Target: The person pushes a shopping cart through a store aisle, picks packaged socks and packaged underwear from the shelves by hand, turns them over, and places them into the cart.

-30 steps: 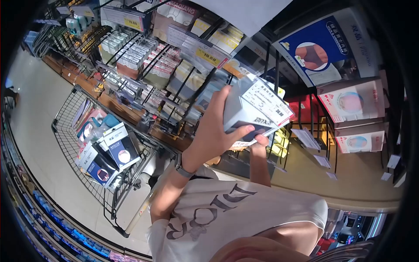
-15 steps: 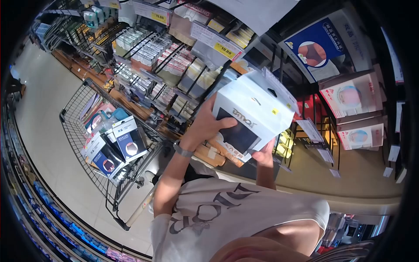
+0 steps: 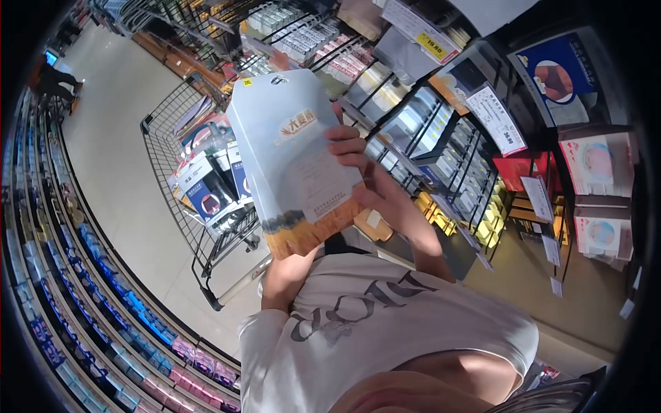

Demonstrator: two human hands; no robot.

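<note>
A pale blue and white cardboard box point(image 3: 286, 162) with a golden field print along its lower end is held up in front of my chest. It has a small yellow size sticker and a hanging hole at the top. My right hand point(image 3: 354, 155) grips its right edge, fingers curled over the printed face. My left forearm runs up behind the box and hides most of my left hand point(image 3: 280, 60). Only what looks like its fingertips shows above the top edge, so it seems to hold the box from behind.
A wire shopping cart point(image 3: 206, 275) stands to the left, with boxed underwear point(image 3: 206, 196) and other packets inside. Hanging racks of boxed goods point(image 3: 468, 172) and price tags point(image 3: 497, 117) line the right. Low shelves point(image 3: 124, 275) curve along the far left. Another person point(image 3: 58, 82) is at the upper left.
The box has been turned over, from its dark-windowed side to its printed side, and moved left. My right hand has shifted onto its right edge; my left hand has gone behind it.
</note>
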